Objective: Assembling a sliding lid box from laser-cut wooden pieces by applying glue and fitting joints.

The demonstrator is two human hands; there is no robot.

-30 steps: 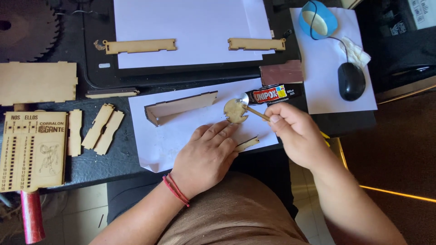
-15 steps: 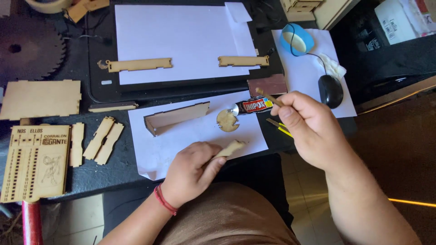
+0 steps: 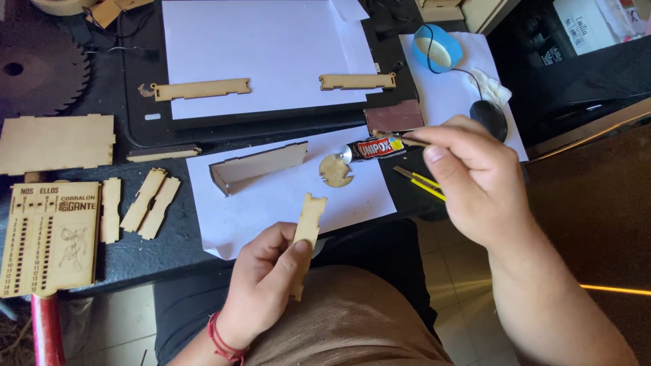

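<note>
Wooden and pale, the flat notched strip of laser-cut plywood (image 3: 306, 234) is standing upright in my left hand (image 3: 268, 285), fingers clamped around its lower half, above my lap at the desk (image 3: 169, 237) edge. My right hand (image 3: 475, 179) is pinching a thin wooden stick (image 3: 401, 139), whose tip is hovering over the black-and-red glue tube (image 3: 380, 147), beside the small round wooden disc (image 3: 336, 171) lying on the white paper sheet (image 3: 271, 203).

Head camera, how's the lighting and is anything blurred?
Head view: bright daylight on the white paper; the right hand is slightly soft, the left hand and its wooden strip sharper; a thin glare streak crosses the dark floor at right.
</note>
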